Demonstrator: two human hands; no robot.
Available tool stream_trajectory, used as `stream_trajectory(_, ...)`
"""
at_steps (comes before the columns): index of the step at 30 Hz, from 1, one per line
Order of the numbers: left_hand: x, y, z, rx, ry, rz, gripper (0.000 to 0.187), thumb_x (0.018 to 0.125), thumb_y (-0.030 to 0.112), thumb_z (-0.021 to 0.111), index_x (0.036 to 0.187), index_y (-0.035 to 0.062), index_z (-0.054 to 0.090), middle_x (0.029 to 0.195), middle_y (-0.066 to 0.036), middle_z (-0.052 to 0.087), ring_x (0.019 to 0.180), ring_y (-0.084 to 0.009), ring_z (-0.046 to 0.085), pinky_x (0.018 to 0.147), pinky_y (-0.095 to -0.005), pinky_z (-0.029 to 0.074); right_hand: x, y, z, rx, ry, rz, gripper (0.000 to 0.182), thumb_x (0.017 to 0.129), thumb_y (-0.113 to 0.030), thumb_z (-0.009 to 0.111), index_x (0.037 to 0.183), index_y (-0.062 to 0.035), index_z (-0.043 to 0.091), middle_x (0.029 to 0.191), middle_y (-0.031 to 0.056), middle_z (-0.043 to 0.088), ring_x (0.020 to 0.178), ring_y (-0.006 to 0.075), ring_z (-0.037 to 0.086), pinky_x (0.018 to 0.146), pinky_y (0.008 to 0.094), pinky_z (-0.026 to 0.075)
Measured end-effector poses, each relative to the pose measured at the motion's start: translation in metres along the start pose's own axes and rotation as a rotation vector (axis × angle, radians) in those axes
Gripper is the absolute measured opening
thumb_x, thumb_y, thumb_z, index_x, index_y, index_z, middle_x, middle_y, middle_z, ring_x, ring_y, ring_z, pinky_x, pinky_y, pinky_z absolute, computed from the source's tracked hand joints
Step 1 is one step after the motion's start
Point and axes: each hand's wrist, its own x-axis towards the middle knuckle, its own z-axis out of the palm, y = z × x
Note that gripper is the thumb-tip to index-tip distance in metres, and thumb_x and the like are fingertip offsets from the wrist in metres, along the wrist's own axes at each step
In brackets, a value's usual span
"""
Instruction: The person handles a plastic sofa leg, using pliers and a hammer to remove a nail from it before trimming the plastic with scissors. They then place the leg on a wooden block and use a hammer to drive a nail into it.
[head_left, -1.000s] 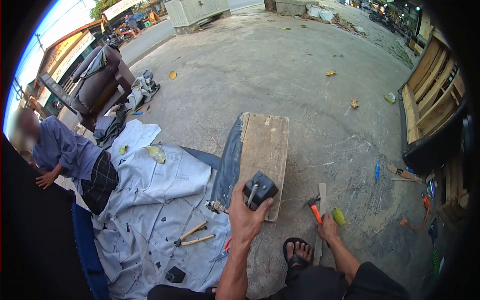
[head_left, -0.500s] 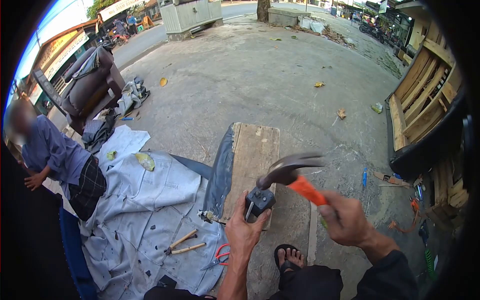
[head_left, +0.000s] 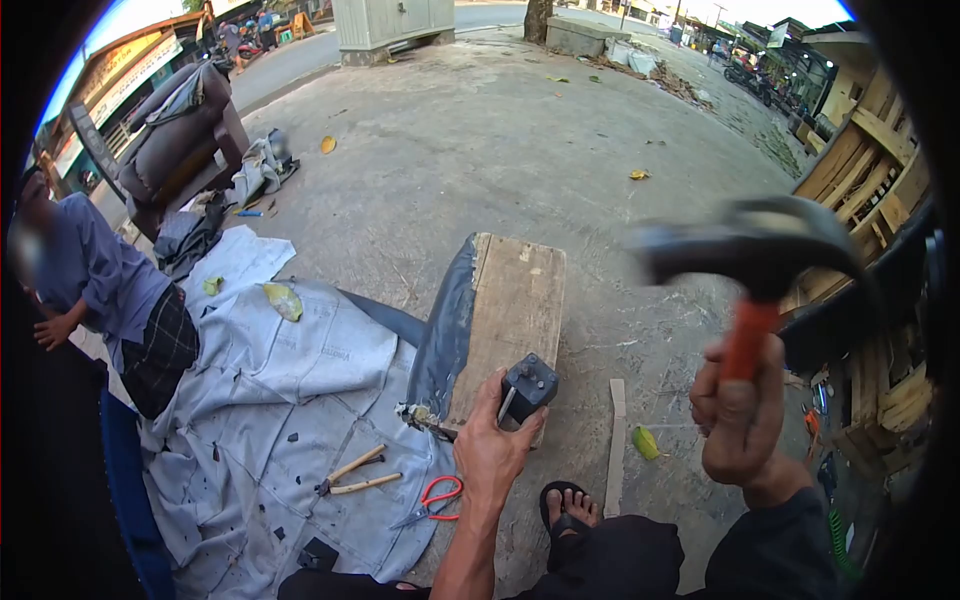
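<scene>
My left hand (head_left: 492, 445) grips a small black block (head_left: 531, 385) with studs on its face, at the near end of a wooden board (head_left: 515, 300) edged with dark padding (head_left: 445, 335). A thin metal piece shows between the block and my fingers. On the right, my right hand (head_left: 742, 415) is closed round the orange handle of a hammer (head_left: 750, 340). The hammer's dark head is raised well above and to the right of the block, blurred by motion.
A grey cloth (head_left: 290, 400) with pincers (head_left: 360, 470) and red-handled scissors (head_left: 435, 500) spreads at the left. Beside it sits a person (head_left: 110, 290). Behind stands a worn armchair (head_left: 180, 150). Wooden frames (head_left: 870, 190) stand at the right. My sandalled foot (head_left: 572, 508) is below the board.
The hammer has swung up and right, away from the block, with my right hand. My left hand still holds the block, now slightly further right and higher in view.
</scene>
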Motion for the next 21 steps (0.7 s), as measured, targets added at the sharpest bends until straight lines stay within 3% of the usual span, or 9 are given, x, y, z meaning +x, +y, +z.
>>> stream_trajectory(2, -0.002, 0.001, -0.002, 0.015, 0.006, -0.007, 0.074, 0.074, 0.031, 0.088, 0.138, 0.0091, 0.06, 0.131, -0.016, 0.067, 0.118, -0.0306, 0.067, 0.097, -0.0379, 0.053, -0.009, 0.028, 0.016, -0.167, -0.157, -0.05, 0.017, 0.1, -0.015, 0.059, 0.109, -0.004, 0.049, 0.067, 0.0161, 0.059, 0.05, 0.0368, 0.06, 0.046, 0.0427, 0.048)
stream_trajectory(3, -0.002, 0.003, -0.004, 0.013, 0.013, -0.003, 0.074, 0.074, 0.031, 0.088, 0.138, 0.0091, 0.06, 0.131, -0.016, 0.067, 0.118, -0.0306, 0.067, 0.097, -0.0379, 0.053, -0.008, 0.04, 0.023, -0.542, -0.346, -0.086, 0.018, 0.1, -0.016, 0.06, 0.108, -0.0039, 0.048, 0.067, 0.0173, 0.061, 0.05, 0.0379, 0.061, 0.046, 0.0444, 0.049)
stream_trajectory(4, -0.001, 0.006, -0.004, 0.01, 0.01, -0.014, 0.074, 0.074, 0.031, 0.088, 0.138, 0.0092, 0.06, 0.131, -0.016, 0.067, 0.117, -0.0308, 0.068, 0.096, -0.0384, 0.053, -0.009, 0.047, 0.035, -0.663, -0.549, 0.2, 0.02, 0.1, -0.019, 0.06, 0.105, -0.0046, 0.047, 0.072, 0.0185, 0.063, 0.051, 0.04, 0.061, 0.045, 0.0475, 0.049)
stream_trajectory(8, -0.004, 0.004, -0.004, 0.032, 0.006, 0.004, 0.074, 0.073, 0.031, 0.088, 0.138, 0.0088, 0.06, 0.129, -0.015, 0.068, 0.117, -0.0315, 0.068, 0.096, -0.0389, 0.054, -0.007, 0.035, 0.025, -0.714, -0.6, 0.17, 0.022, 0.101, -0.024, 0.058, 0.104, -0.0053, 0.048, 0.072, 0.0194, 0.064, 0.055, 0.0416, 0.063, 0.046, 0.0486, 0.049)
stream_trajectory(10, -0.001, 0.0, -0.002, 0.017, 0.028, 0.04, 0.074, 0.074, 0.032, 0.088, 0.138, 0.0086, 0.06, 0.129, -0.015, 0.068, 0.116, -0.0317, 0.068, 0.095, -0.039, 0.054, -0.002, 0.032, 0.026, -0.618, -0.391, 0.063, 0.022, 0.102, -0.026, 0.057, 0.103, -0.0061, 0.047, 0.068, 0.0191, 0.064, 0.057, 0.0424, 0.064, 0.048, 0.0505, 0.049)
stream_trajectory(14, -0.004, 0.0, -0.001, 0.021, 0.026, 0.042, 0.076, 0.073, 0.033, 0.088, 0.139, 0.008, 0.059, 0.129, -0.016, 0.068, 0.117, -0.0309, 0.068, 0.095, -0.0383, 0.054, -0.009, 0.041, 0.034, -0.614, -0.46, 0.081, 0.024, 0.103, -0.028, 0.054, 0.105, -0.0062, 0.045, 0.064, 0.0199, 0.063, 0.06, 0.0445, 0.065, 0.051, 0.053, 0.049)
stream_trajectory(16, -0.004, 0.0, -0.005, 0.052, 0.018, 0.046, 0.077, 0.074, 0.034, 0.088, 0.14, 0.008, 0.058, 0.128, -0.017, 0.069, 0.118, -0.0307, 0.067, 0.096, -0.0385, 0.053, -0.003, 0.045, 0.033, -0.671, -0.576, 0.22, 0.025, 0.104, -0.03, 0.052, 0.106, -0.0063, 0.044, 0.064, 0.0206, 0.063, 0.061, 0.046, 0.065, 0.052, 0.0543, 0.049)
stream_trajectory(21, -0.004, -0.007, -0.008, 0.076, -0.017, 0.066, 0.082, 0.075, 0.036, 0.088, 0.144, 0.0081, 0.054, 0.134, -0.019, 0.065, 0.119, -0.0317, 0.067, 0.098, -0.0392, 0.052, -0.004, 0.035, 0.03, -0.643, -0.581, 0.3, 0.026, 0.105, -0.031, 0.051, 0.106, -0.0055, 0.043, 0.064, 0.0215, 0.062, 0.061, 0.0469, 0.064, 0.052, 0.0538, 0.048)
